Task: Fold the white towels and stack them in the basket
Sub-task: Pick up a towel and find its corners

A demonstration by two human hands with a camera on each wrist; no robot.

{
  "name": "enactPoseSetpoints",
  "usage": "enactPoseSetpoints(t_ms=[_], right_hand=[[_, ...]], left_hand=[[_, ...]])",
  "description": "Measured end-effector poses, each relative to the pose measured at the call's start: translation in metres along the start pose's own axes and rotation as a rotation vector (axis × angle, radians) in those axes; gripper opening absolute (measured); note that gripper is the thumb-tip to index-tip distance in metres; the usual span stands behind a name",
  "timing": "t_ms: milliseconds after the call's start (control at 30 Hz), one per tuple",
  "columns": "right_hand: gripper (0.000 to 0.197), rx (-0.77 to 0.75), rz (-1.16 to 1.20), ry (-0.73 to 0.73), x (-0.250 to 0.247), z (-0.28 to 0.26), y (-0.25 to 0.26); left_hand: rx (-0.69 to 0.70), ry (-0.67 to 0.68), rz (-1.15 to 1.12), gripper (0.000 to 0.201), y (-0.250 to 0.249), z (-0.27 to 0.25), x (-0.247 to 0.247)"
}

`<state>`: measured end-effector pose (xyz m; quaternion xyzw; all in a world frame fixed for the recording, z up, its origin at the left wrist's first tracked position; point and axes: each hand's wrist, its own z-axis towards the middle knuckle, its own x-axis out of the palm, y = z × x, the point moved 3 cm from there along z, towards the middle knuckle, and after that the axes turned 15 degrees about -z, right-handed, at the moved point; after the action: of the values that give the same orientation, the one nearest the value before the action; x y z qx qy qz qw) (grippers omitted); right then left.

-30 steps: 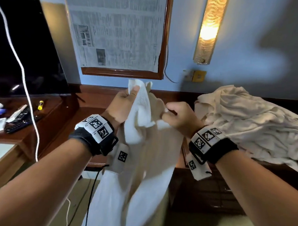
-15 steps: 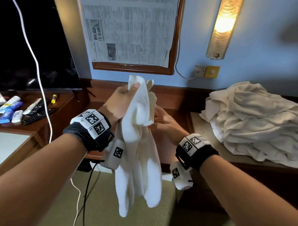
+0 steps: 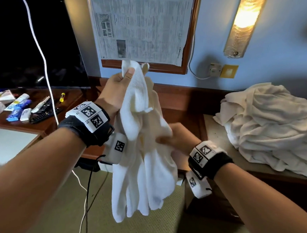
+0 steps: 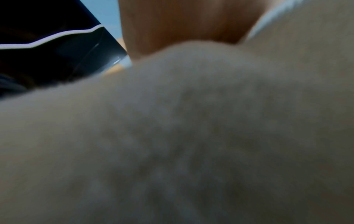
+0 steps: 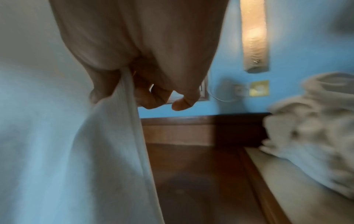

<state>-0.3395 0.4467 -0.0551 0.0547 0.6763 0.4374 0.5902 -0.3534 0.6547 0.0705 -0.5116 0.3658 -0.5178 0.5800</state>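
Observation:
A white towel (image 3: 145, 170) hangs bunched in front of me above the floor. My left hand (image 3: 118, 88) grips its top end, thumb pressed on the cloth, at about chest height. My right hand (image 3: 176, 138) is lower and to the right, holding the towel's middle. In the right wrist view the towel (image 5: 57, 136) runs between the thumb and the forefinger, with the other fingers (image 5: 182, 103) curled free. Blurred towel (image 4: 191, 136) fills the left wrist view. No basket is in view.
A heap of unfolded white towels (image 3: 268, 128) lies on the low counter (image 3: 218, 139) at the right. A dark TV (image 3: 31, 35) stands on the wooden desk (image 3: 39, 124) at the left, with tubes and a remote (image 3: 44, 112). Cables (image 3: 87, 193) trail over the carpet.
My right hand has left the towel's top beside the left hand and dropped to its middle. The towel now hangs shorter and more bunched. The left hand keeps its hold.

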Motion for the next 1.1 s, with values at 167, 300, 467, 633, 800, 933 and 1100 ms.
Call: enactPoseSetpoints(t_ms=[167, 300, 467, 633, 800, 933, 1100], right_hand=[[0.015, 0.353, -0.228, 0.026, 0.012, -0.020, -0.098], [0.025, 0.147, -0.082, -0.325, -0.025, -0.004, -0.062], [0.012, -0.121, -0.048, -0.440, -0.054, 0.026, 0.020], [0.030, -0.134, -0.220, -0.376, -0.077, 0.040, 0.059], [0.038, -0.071, -0.217, -0.210, -0.083, 0.018, 0.037], [0.025, 0.053, -0.301, 0.006, -0.045, 0.000, -0.008], [0.008, 0.271, -0.288, 0.081, -0.005, -0.014, -0.064]], left_hand=[[-0.006, -0.037, -0.002, 0.035, -0.006, -0.003, -0.023], [-0.080, -0.011, -0.076, 0.031, 0.013, -0.015, -0.018], [-0.126, 0.027, 0.002, 0.038, 0.033, -0.031, 0.018], [-0.088, 0.052, 0.039, 0.043, 0.045, -0.030, 0.037], [-0.005, -0.015, -0.035, 0.033, 0.037, -0.017, 0.030], [0.040, -0.066, -0.054, 0.027, 0.035, -0.015, 0.031], [0.021, -0.037, -0.133, 0.033, 0.036, -0.015, 0.041]])
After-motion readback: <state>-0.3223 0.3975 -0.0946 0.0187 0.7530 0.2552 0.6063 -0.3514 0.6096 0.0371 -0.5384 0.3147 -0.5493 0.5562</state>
